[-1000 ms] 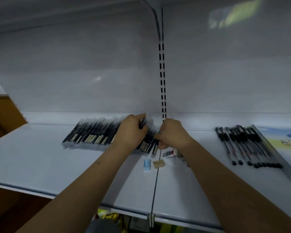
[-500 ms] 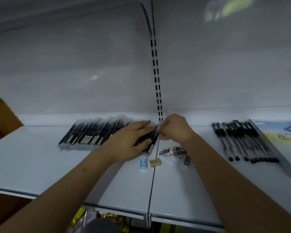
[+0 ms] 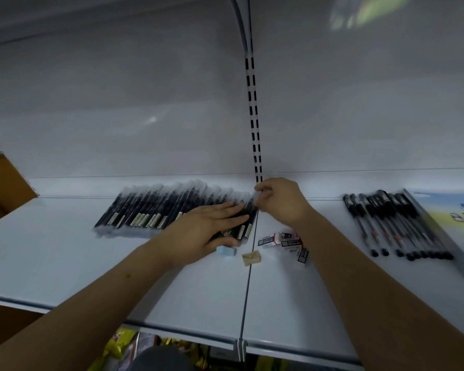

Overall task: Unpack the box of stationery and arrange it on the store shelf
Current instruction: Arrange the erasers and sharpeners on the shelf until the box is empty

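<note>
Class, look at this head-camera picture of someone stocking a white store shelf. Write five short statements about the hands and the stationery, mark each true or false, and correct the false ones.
1. The left hand lies flat, fingers straight, on the row of black pens in clear sleeves. True.
2. The right hand rests open on the group of loose black pens at the right. False: it pinches the clear end of a pen at the right end of the sleeved row, well away from that group.
3. A small light-blue eraser lies just in front of the left hand. True.
4. The small tan wedge-shaped piece sits on top of the sleeved pens. False: it lies on the white shelf, in front of them.
5. The white sleeved erasers with black labels lie near the right forearm. True.
</note>
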